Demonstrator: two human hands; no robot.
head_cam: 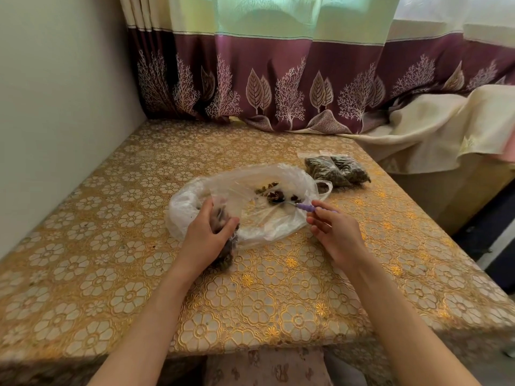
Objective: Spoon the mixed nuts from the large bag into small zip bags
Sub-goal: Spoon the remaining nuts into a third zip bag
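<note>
Left hand [207, 232] grips a part-filled small zip bag [225, 246] at the large bag's [250, 196] near rim for short transfers; right hand [334, 232] pinches the purple-handled spoon [292, 205], bowl in the last nuts [274, 195]; filled bags [337, 169] parked beyond.

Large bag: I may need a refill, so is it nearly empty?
Nearly empty. The large bag lies spread open, with only a few nuts around the spoon tip.

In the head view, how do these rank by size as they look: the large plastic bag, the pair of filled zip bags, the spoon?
1. Large plastic bag, clearly largest.
2. Pair of filled zip bags, lying farther from the camera.
3. Spoon, partly hidden by the right hand.
</note>
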